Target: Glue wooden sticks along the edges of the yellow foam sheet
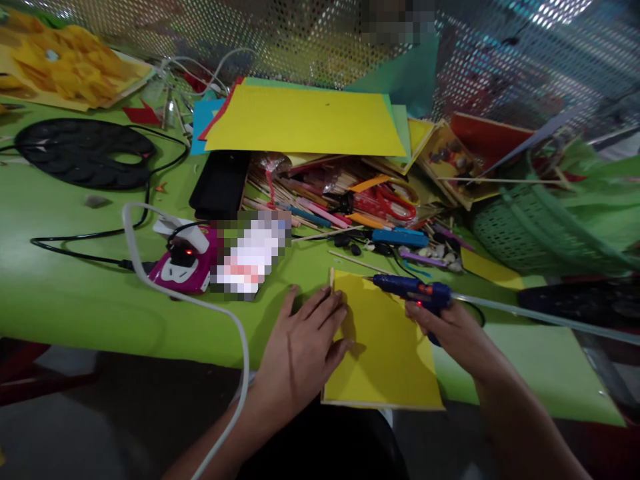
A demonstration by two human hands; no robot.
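Note:
My right hand [463, 337] is wrapped around a dark blue hot glue gun [407, 289], its small red light lit. The nozzle points left, over the top edge of a yellow sheet [387, 357]. From the gun's back end a long translucent glue stick [530, 313] runs off to the right. My left hand [303, 353] lies palm down with fingers stretched out across the sheet's left edge. Under those fingertips, a thin wooden stick [331, 279] lines that edge and is partly hidden. Another thin strip runs along the sheet's bottom edge.
A purple power strip [193, 277] with white and black cables stands left, beside a blurred-out phone [250, 260]. Behind are loose sticks, red-handled scissors [397, 203] and stacked coloured sheets [305, 120]. A green basket [540, 227] stands right, a black palette [85, 153] left.

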